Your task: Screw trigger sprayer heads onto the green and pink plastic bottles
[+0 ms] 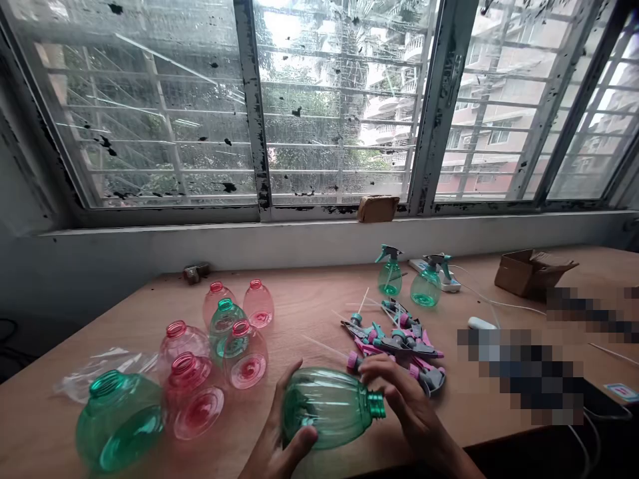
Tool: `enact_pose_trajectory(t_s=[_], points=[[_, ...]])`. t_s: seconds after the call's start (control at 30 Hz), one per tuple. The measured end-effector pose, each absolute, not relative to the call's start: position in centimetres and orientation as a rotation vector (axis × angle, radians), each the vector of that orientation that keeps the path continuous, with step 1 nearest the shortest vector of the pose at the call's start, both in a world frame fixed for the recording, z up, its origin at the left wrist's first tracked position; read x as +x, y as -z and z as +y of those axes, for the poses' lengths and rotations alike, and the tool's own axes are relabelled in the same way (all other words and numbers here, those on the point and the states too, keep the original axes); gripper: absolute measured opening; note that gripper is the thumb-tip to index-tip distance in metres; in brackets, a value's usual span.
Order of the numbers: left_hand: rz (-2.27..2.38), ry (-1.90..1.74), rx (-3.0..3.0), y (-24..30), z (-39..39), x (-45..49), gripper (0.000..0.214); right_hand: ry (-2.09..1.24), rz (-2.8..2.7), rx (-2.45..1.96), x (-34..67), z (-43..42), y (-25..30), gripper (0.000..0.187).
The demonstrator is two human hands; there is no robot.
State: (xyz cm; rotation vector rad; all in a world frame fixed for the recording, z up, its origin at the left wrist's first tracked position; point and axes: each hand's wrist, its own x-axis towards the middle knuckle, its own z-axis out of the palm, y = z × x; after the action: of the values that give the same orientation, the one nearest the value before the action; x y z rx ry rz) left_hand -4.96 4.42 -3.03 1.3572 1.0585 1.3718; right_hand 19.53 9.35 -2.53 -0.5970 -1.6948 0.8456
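My left hand [284, 432] is wrapped round the body of a clear green plastic bottle [327, 407], thumb on its near side. The bottle lies sideways above the table's front part, its open threaded neck toward the right. By that neck is my right hand [404, 402], fingers bent and apart; whether the fingertips touch the bottle is hard to tell. Just behind them lies a pile of trigger spray heads [394, 339] in grey, pink and teal, with thin white tubes. Two green spray bottles [390, 276] with heads fitted stand farther back.
Several pink bottles [248, 362] and green bottles [120, 422] without heads stand at left, beside clear plastic wrap [107, 372]. A cardboard box [529, 276], a power strip [449, 283] and cables occupy the right. Windows line the back wall. Some right-side items are pixelated.
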Motion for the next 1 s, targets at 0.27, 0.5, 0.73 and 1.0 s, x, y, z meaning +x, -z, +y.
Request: enact_pose_trajectory(t_s=[0.27,0.5,0.73,1.0], points=[[1.336,-1.474,1.054,3.2,5.3,-5.3,0.085,-0.137,-2.289,-1.130,19.3,11.3,4.7,0.048],[1.331,-1.557,0.980,2.7,5.2,-5.0,0.075,-0.142,-2.090,-1.017,20.2,10.9,4.4,0.028],[1.320,-1.632,0.881,2.7,5.7,-4.9,0.080,-0.437,-1.629,-1.141,21.4,11.4,5.4,0.027],[1.345,-1.581,0.904,2.7,5.9,-5.1,0.093,-0.067,-2.304,-1.017,19.8,11.4,5.1,0.056]])
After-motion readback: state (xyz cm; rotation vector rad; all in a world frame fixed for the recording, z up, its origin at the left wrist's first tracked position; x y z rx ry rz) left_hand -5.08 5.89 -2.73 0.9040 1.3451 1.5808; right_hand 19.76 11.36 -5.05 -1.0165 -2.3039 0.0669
